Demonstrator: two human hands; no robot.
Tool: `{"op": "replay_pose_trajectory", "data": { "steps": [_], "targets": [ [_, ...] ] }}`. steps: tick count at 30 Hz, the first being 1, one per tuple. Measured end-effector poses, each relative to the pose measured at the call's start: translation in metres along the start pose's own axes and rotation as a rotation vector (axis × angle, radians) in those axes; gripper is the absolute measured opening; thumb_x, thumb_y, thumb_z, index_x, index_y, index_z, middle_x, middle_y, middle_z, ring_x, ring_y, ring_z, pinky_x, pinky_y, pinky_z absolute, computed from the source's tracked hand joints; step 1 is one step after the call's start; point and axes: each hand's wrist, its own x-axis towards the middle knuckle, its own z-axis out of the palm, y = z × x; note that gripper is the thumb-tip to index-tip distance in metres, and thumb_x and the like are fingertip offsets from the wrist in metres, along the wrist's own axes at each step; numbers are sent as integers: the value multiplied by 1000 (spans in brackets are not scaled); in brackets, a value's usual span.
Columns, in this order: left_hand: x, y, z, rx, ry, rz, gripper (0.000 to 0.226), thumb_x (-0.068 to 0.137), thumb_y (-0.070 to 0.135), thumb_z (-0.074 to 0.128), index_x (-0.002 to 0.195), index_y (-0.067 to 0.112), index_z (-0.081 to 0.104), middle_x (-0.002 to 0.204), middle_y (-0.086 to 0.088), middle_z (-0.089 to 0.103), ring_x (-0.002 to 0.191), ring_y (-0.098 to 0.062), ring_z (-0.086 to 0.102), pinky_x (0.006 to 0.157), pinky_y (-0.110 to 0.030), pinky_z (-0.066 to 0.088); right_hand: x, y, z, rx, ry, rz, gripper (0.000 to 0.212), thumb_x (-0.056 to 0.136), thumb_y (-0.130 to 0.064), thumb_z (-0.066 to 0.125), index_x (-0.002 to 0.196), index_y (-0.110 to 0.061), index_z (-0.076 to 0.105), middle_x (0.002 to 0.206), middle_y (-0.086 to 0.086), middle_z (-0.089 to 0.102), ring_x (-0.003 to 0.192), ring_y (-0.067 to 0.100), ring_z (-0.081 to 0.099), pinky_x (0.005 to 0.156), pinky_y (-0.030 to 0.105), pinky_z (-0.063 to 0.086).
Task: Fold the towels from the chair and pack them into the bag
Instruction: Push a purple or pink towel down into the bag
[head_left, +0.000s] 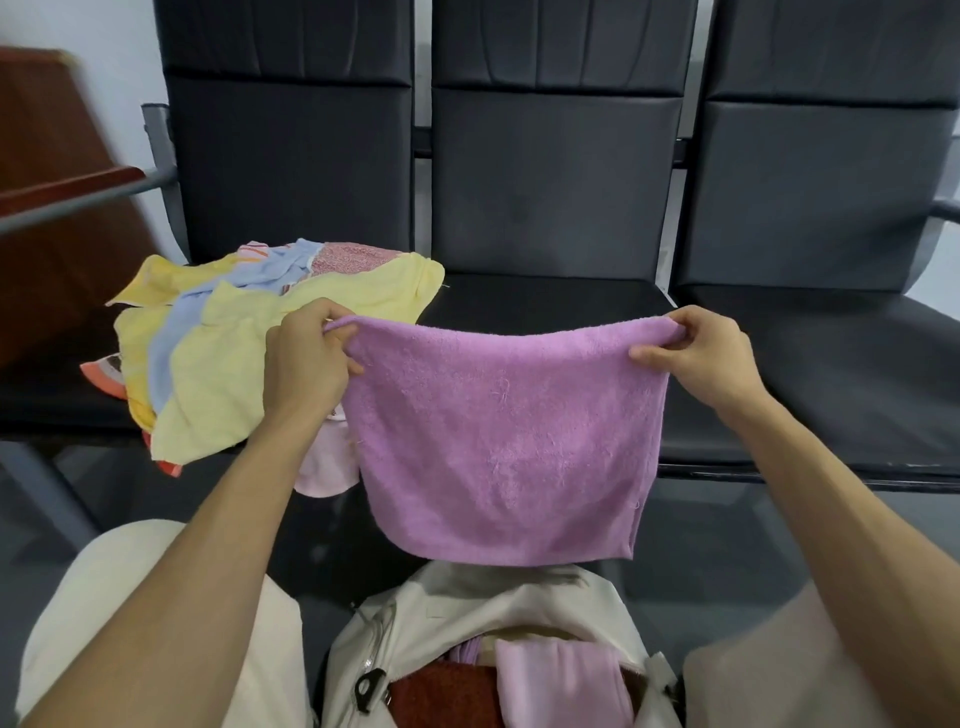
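Left hand (306, 353) and right hand (711, 353) pinch top corners of purple towel (498, 441), fingers curled round edge; towel hangs spread above open beige bag (467, 608). Unfolded towel pile (218, 338) on left black chair seat (545, 301). Folded pink towel (561, 680) inside bag.
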Motion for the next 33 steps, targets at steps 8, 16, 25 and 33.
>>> {"op": "replay_pose_trajectory", "data": {
  "steps": [8, 16, 25, 33],
  "targets": [
    [-2, -1, -1, 8, 9, 25, 19, 93, -2, 53, 91, 9, 68, 85, -7, 66, 62, -21, 65, 59, -21, 47, -2, 1, 0, -273, 62, -51, 42, 78, 5, 41, 100, -20, 66, 81, 6, 66, 59, 28, 65, 64, 43, 58],
    [-4, -1, 2, 29, -4, 0, 13, 97, 12, 54, 97, 11, 66, 88, -2, 63, 52, -17, 65, 57, -27, 50, 3, -1, 0, -18, 69, -24, 21, 86, 4, 52, 90, -10, 68, 83, 5, 70, 49, 18, 68, 51, 29, 58],
    [-1, -3, 1, -28, -13, -122, 11, 101, 13, 44, 94, 12, 53, 92, -4, 61, 55, -20, 68, 68, -46, 58, 4, 0, -3, 260, 150, 183, 10, 95, -12, 61, 97, -15, 70, 90, 8, 70, 53, 26, 69, 54, 30, 60],
    [2, 1, 14, -181, -308, -415, 15, 101, 8, 37, 96, 7, 51, 95, -17, 64, 70, -30, 71, 73, -39, 59, 3, -11, 6, 215, -113, 302, 29, 95, -12, 29, 114, -9, 51, 85, 20, 68, 61, 36, 71, 63, 40, 61]
  ]
}}
